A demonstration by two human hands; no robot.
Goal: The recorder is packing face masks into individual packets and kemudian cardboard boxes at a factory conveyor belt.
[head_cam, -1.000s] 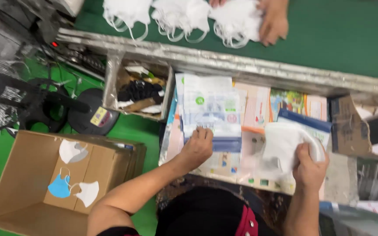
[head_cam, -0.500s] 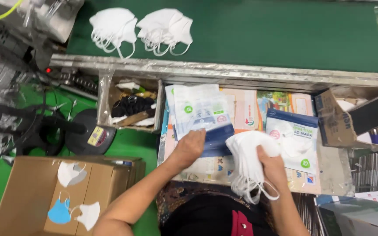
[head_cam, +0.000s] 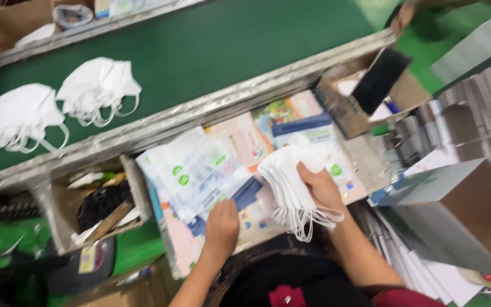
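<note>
Over the counter (head_cam: 365, 159), the right hand (head_cam: 320, 185) is gripping one stack of masks (head_cam: 291, 182), long axis running up-left to down-right, loops dangling toward the person. The left hand (head_cam: 221, 226) is lying flat on the pouches (head_cam: 197, 173), fingers loosely together. Since half a second ago, the stack has tilted. Two mask piles (head_cam: 100, 85) are lying on the green belt (head_cam: 228, 45).

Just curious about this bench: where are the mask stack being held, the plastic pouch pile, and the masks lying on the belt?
mask stack (head_cam: 288, 181), head view, stack's middle
pouch pile (head_cam: 191, 173), head view, top pouch
belt masks (head_cam: 99, 85), head view, right bundle's middle
</note>
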